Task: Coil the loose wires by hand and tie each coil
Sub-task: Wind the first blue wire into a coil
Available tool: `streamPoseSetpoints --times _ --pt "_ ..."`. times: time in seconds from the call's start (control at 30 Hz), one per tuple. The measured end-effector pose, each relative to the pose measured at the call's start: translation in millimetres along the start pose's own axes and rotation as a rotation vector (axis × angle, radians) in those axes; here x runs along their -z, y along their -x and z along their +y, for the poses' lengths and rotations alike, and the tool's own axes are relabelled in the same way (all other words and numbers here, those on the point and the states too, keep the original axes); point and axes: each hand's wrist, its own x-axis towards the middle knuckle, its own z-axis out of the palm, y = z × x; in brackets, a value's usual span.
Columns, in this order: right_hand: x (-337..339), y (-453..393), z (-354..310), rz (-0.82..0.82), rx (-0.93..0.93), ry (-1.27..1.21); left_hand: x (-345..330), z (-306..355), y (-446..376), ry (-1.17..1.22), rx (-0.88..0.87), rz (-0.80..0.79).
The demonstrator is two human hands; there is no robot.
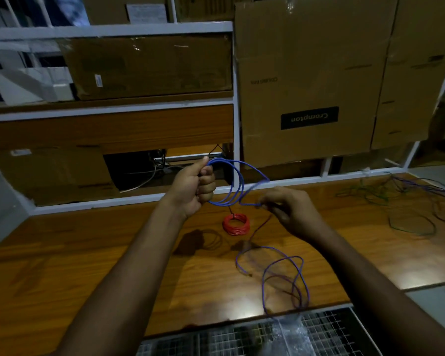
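My left hand grips a few loops of blue wire, held up above the wooden table. My right hand pinches the same blue wire just right of the loops. The wire's loose tail trails down and lies in curls on the table near the front edge. A tied red coil lies flat on the table below the hands.
A tangle of loose green and purple wires lies at the table's right. Cardboard boxes and white shelving stand behind the table. A wire grid panel sits at the front edge.
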Motion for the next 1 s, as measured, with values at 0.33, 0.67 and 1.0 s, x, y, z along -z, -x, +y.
streamPoseSetpoints --times 0.33,0.67,1.0 --pt "19.4 -20.6 -52.7 0.242 -0.519 -0.773 -1.9 -26.0 -11.8 -0.116 -0.029 0.098" --pt "17.5 -3.4 -74.9 -0.434 -0.606 0.587 -5.9 -14.4 -16.4 -0.006 -0.062 0.084" --pt "16.5 -11.1 -117.9 -0.745 0.028 0.524 -16.6 -24.6 -17.1 0.066 -0.028 0.084"
